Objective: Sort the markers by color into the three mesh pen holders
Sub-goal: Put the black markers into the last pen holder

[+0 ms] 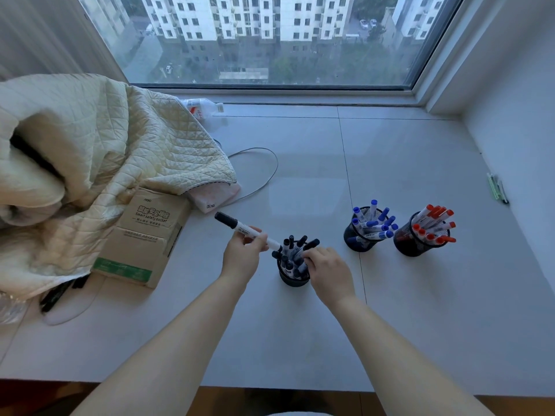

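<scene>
Head view, one frame, items as I read them from my station: left hand (pixel 243 253), forearm reaching in from the lower left, fingers curled round the white barrel of a black-capped marker (pixel 246 231); marker tilted, cap up and to the left, lower end at the rim of the near mesh holder (pixel 293 277); right hand (pixel 329 270), forearm entering from the lower right, fingers bent down onto the black markers (pixel 295 250) standing in that holder; whether they pinch one or only touch, I cannot tell; middle holder (pixel 359 240), further right, filled with blue-capped markers (pixel 375 225); far-right holder (pixel 413 243), just beside the middle one, filled with red-capped markers (pixel 435 223); all three holders upright on the pale tiled sill (pixel 390 310); cardboard box (pixel 144 238) to the left, partly under a cream quilted blanket (pixel 90 151); grey cable (pixel 264 175) looping behind; plastic bottle (pixel 204 109) lying near the window (pixel 270 40); a few pens (pixel 497 187) by the right wall.
</scene>
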Motion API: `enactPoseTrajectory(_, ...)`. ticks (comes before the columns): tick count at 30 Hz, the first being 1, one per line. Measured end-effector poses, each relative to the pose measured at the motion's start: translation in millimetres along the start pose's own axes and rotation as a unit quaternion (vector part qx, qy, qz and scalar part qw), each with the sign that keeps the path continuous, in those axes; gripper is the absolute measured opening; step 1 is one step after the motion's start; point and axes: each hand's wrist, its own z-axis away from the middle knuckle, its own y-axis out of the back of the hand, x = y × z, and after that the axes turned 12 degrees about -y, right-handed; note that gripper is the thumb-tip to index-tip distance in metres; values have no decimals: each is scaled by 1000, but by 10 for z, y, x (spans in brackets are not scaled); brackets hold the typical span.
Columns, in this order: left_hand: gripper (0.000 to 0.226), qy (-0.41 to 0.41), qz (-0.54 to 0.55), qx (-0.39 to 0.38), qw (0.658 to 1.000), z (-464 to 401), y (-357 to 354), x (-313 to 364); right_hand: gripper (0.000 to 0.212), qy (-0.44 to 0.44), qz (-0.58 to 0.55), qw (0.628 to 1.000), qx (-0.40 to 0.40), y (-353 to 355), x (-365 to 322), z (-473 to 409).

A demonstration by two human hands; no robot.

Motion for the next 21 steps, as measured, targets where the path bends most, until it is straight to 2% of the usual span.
enactPoseTrajectory(4,15,37,55,9,998,-15,9,36,33,14,37,998,-54,-45,49,1)
enactPoseTrajectory(8,11,4,-2,9,1000,-6,13,22,38,13,31,996,-88,-20,77,3)
enactPoseTrajectory(11,10,-32,-63,5,997,-3,-4,22,45,-14,-20,998,-60,19,102,45)
enactPoseTrajectory(14,13,-48,-63,-20,997,24,-66,39,43,-53,-74,995,-27,74,135,88)
enactPoseTrajectory(19,11,-59,-134,-50,988,55,-152,26,37,-80,-81,993,-17,157,232,118)
enactPoseTrajectory(21,12,-78,-201,-72,974,57,-158,17,37,-86,-82,993,-19,179,271,134)
